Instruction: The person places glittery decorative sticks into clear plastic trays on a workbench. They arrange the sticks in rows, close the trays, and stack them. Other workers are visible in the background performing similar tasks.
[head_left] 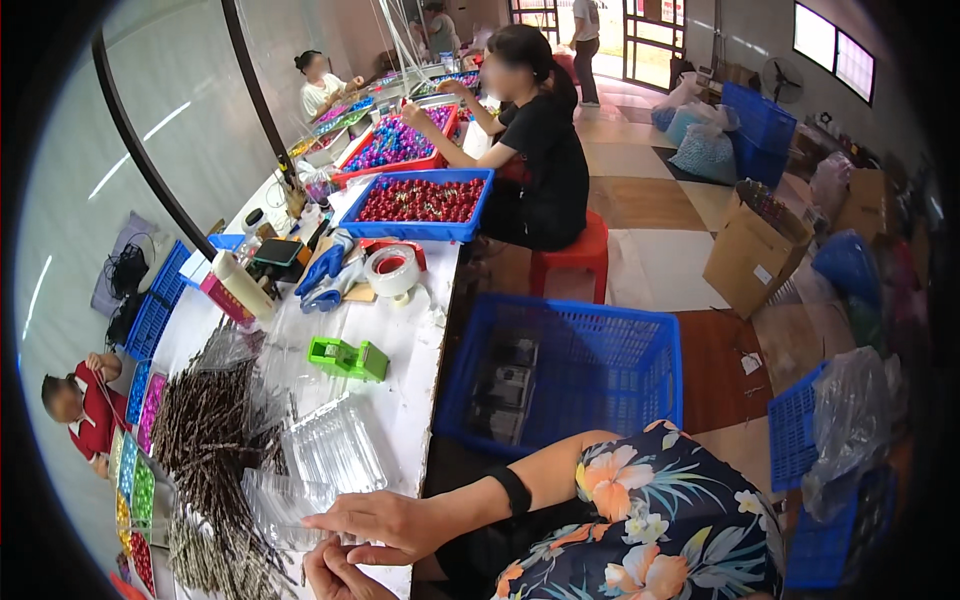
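Note:
My right hand (392, 524), with a black band at its wrist, reaches from the right over the table edge. Its fingers are drawn together, the index finger stretched toward a clear plastic sleeve (275, 505). Just below it, close to the bottom of the picture, my left hand (340, 575) has its fingers curled closed. What lies between the fingers is too small or too transparent to make out. A stack of clear plastic packs (340, 450) lies beyond the hands. Beside it is a large heap of thin brown twig-like bundles (205, 420).
A green tape dispenser (348, 358), white tape roll (392, 270) and blue gloves (330, 275) lie farther up the table. Blue (475, 228) and red trays hold shiny beads. A blue crate (640, 375) stands beside the table. A co-worker in black (545, 150) sits on a red stool (575, 262).

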